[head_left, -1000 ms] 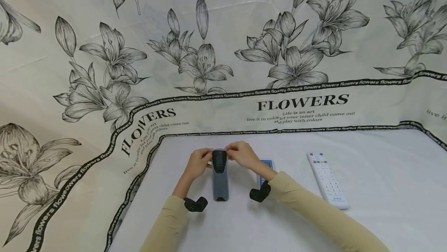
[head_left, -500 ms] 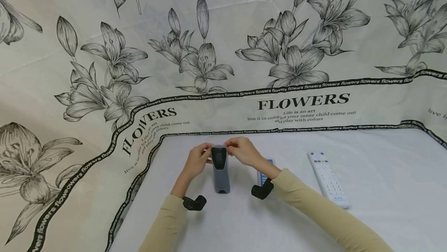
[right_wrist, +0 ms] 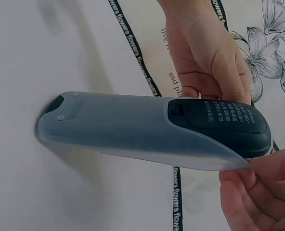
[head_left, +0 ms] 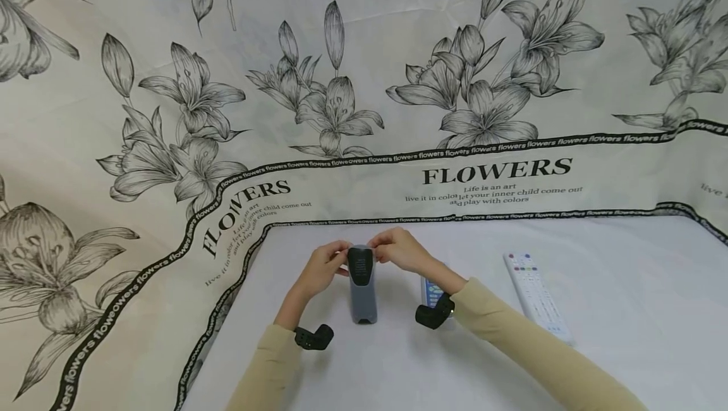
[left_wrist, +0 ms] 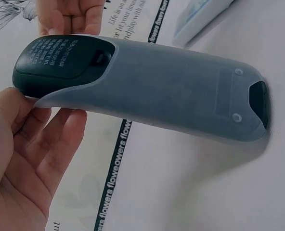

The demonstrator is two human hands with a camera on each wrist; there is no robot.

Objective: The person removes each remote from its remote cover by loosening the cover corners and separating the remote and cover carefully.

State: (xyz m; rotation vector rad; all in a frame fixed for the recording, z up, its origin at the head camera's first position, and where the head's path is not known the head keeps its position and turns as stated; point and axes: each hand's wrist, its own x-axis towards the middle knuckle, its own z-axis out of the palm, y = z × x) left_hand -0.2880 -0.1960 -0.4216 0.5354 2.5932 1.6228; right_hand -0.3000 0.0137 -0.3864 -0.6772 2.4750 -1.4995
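A dark remote control (head_left: 361,264) stands back side up in a translucent bluish silicone cover (head_left: 364,305), its far end bare. My left hand (head_left: 320,269) pinches the cover's left lip by the far end. Opposite it, my right hand (head_left: 401,251) pinches the right lip between thumb and finger. In the right wrist view that lip of the cover (right_wrist: 214,156) is drawn away from the remote's side. Pale printed text shows on the remote's back (left_wrist: 60,60) in the left wrist view. The near end of the remote tilts down towards the table.
A white remote control (head_left: 537,297) lies on the white tablecloth (head_left: 483,360) to the right. Partly hidden under my right forearm is a smaller blue-and-white remote (head_left: 432,291). A flower-printed cloth (head_left: 341,190) hangs behind the table.
Both hands keep their pinch on the cover. The covered remote has shifted slightly away from me since one second ago, and the head view has tilted a little.
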